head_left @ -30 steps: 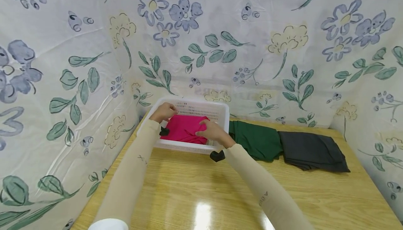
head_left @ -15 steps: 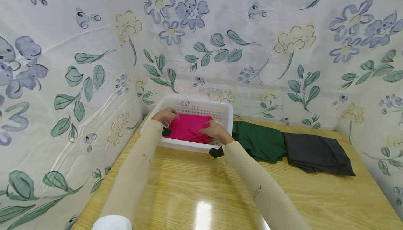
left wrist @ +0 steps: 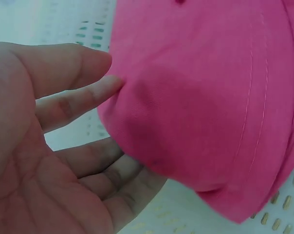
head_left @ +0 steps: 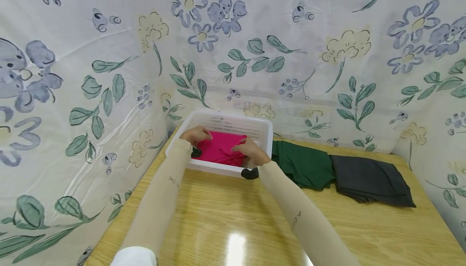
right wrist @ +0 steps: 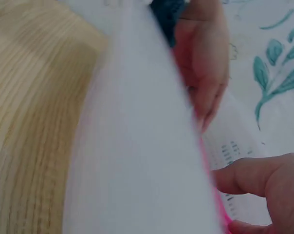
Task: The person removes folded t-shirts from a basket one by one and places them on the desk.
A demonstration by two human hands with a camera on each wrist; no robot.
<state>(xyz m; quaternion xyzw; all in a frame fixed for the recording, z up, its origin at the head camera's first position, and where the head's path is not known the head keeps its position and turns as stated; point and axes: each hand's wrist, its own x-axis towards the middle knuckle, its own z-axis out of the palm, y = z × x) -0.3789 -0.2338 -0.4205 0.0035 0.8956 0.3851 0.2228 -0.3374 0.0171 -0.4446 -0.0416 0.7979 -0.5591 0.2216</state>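
Observation:
A folded bright pink garment (head_left: 220,141) with a double-stitched hem lies in a white perforated plastic basket (head_left: 214,169). My left hand (head_left: 198,134) is inside the basket at the garment's left edge. In the left wrist view, the index fingertip touches the pink cloth (left wrist: 195,102), while the other fingers reach partly under its edge and the thumb stays beside it. My right hand (head_left: 252,151) reaches over the basket's right front part, its fingers spread at the garment's right side. The right wrist view shows that thumb (right wrist: 239,178) near the cloth; the basket rim hides much.
Right of the basket lie a folded dark green garment (head_left: 306,165) and a folded dark grey garment (head_left: 371,180), side by side on the wooden table (head_left: 218,209). Floral sheeting (head_left: 291,84) rises behind and on both sides. The basket stands near the table's back left corner.
The head view has shifted slightly, so everything sits a little further right. My left hand has lowered slightly toward the pink garment; my right fingers have moved a little up along its side.

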